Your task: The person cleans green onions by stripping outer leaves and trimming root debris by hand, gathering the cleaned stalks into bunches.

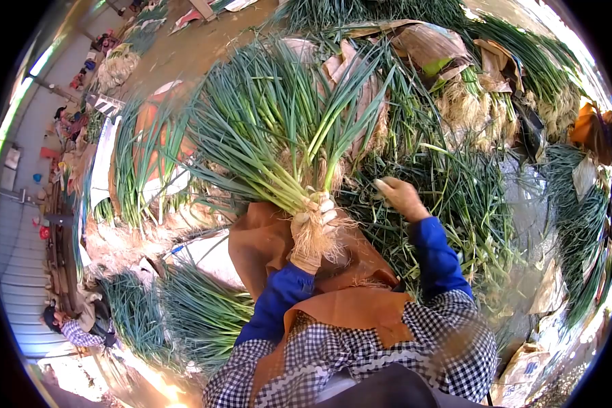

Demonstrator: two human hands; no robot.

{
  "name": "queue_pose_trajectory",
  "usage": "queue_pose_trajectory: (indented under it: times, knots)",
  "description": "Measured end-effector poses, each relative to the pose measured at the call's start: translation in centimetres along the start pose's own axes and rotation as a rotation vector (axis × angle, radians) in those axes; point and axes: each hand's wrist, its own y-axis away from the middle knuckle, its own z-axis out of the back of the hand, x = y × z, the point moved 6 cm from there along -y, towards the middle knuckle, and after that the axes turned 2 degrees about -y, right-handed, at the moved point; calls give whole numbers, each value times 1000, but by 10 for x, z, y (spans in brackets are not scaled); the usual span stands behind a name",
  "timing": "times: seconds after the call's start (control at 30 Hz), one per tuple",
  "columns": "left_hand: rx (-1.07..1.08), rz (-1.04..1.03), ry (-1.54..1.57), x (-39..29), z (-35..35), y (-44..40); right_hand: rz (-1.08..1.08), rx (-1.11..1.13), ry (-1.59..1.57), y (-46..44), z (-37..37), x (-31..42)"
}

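My left hand (306,261) is closed around the root end of a bunch of spring onions (317,211) above my lap. The white bulbs and pale stringy roots hang over the hand and hide most of its fingers; the green leaves fan out away from me. To the right, my right hand (402,198) is apart from the bunch, over a heap of loose green leaves (449,217). Its fingers are curled together, with a whitish tip at the front; whether that is a held scrap is unclear. A brown apron (258,238) covers my lap.
More spring onions (143,163) lie on the left, with another pile (204,313) nearer me. Root-end bundles (469,109) and brown sheeting (428,47) are at the back right. A person (81,330) is at the lower left; others sit along the wall.
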Motion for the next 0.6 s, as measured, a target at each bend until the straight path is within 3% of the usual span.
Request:
queue_pose_trajectory:
  times: [0.07, 0.17, 0.2, 0.23, 0.27, 0.3, 0.37, 0.43, 0.5, 0.6]
  knots:
    - [-51, -1, -42, -3, 2, 6, 134, 365, -490, -18, -54, 21]
    - [-202, -54, -256, -9, 18, 16, 176, 395, -537, -38, -94, 41]
    - [-252, -78, -275, -9, 27, 24, 234, 270, -347, -41, -96, 43]
    - [-163, 12, -209, 0, 16, 25, 291, 144, -154, -38, -94, 51]
    - [-130, 63, -191, 5, 9, 27, 441, 34, -239, -27, -92, 71]
    - [-100, 115, -169, 11, 3, 31, 325, 284, -620, -13, -92, 74]
    - [-79, -68, -315, 22, -9, 32, 411, 275, -831, 23, -73, 103]
    - [-135, -68, -325, 31, -5, 33, 384, 314, -760, 32, -60, 103]
    - [-116, 26, -321, 35, 14, 32, 384, 239, -617, 20, -54, 87]
    - [-272, -49, -394, 31, 29, 34, 348, 75, -533, 5, -58, 45]
